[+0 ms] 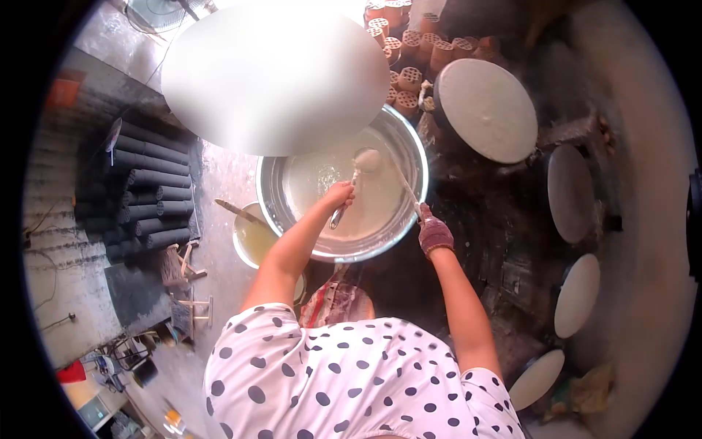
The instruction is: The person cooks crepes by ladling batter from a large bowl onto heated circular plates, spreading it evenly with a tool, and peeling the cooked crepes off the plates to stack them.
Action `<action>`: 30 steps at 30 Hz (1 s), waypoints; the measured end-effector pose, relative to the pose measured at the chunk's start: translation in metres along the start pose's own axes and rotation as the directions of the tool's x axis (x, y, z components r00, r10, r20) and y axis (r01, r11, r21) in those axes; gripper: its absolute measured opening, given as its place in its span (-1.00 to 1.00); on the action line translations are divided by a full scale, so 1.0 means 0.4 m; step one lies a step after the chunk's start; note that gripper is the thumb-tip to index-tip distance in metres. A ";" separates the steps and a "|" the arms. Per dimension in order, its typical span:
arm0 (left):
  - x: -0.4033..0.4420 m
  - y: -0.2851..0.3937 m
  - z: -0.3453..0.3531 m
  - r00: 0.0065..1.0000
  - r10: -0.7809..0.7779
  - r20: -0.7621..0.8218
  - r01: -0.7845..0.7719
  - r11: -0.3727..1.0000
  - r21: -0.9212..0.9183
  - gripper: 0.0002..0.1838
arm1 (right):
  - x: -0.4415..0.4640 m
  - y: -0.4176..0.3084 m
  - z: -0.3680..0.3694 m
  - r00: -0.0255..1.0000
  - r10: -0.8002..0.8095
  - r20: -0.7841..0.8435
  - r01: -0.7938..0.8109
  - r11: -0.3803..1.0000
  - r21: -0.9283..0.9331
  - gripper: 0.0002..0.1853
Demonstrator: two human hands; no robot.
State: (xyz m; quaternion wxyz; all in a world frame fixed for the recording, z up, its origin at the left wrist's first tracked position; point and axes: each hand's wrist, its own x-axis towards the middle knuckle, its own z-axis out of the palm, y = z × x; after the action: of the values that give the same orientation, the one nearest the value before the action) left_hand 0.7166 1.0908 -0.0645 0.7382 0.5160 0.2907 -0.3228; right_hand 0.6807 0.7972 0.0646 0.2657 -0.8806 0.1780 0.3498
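Note:
A wide metal basin (419,157) of milky, pale liquid (380,208) stands before me. My left hand (341,194) is closed around the handle of a ladle (368,160), whose bowl is over the liquid; whether it dips in I cannot tell. My right hand (436,233), in a purple glove, is closed on a long thin stick (404,179) at the basin's right rim. The stick slants up across the basin, and its far end is hard to make out. A bright white blur hides the basin's far left part.
Left of the basin, a bowl of yellowish liquid (247,238) has a wooden stick (238,211) across it. Round pale discs (486,110) line the right side. Black cylinders (157,194) are stacked left, reddish perforated ones (411,77) behind. A small stool (191,311) stands lower left.

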 end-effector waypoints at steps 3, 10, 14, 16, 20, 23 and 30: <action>0.124 -0.001 -0.054 0.993 0.067 -0.101 -0.055 0.992 0.109 -0.76 | 0.061 -0.097 0.006 0.987 0.163 0.005 -0.157 0.957 -0.245 -0.36; 0.221 0.023 -0.044 0.960 0.192 -0.204 -0.022 0.778 0.628 -0.76 | 0.218 -0.029 0.022 0.993 -0.096 0.073 0.112 0.957 -0.266 -0.59; 0.338 -0.159 -0.037 0.994 0.001 -0.113 0.008 0.997 0.079 -0.75 | 0.223 0.044 0.102 0.960 -0.273 0.065 0.268 0.960 0.075 -0.51; 0.283 -0.133 0.049 0.992 -0.112 -0.059 0.097 0.974 -0.207 -0.75 | 0.204 0.063 0.125 0.955 -0.278 0.103 0.268 0.958 0.104 -0.49; 0.015 0.017 0.187 0.998 0.024 -0.054 -0.051 0.817 -0.574 -0.69 | 0.092 0.041 0.062 0.925 -0.344 0.161 0.201 0.804 0.560 -0.52; -0.240 0.198 0.258 0.946 0.289 -0.144 -0.323 0.829 -0.456 -0.61 | -0.022 -0.060 -0.081 0.887 -0.394 0.242 0.147 0.736 0.661 -0.50; -0.746 0.490 0.328 0.771 0.608 -0.192 -0.632 0.769 -0.102 -0.53 | -0.149 -0.181 -0.390 0.611 -0.791 -0.043 0.659 0.478 0.581 -0.58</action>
State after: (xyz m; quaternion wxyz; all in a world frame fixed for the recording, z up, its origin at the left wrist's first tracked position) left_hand 0.6959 1.0699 0.3147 0.8187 0.5443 0.1828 0.0030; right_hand 0.7568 0.7699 0.2277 0.6452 -0.7097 -0.1549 0.2368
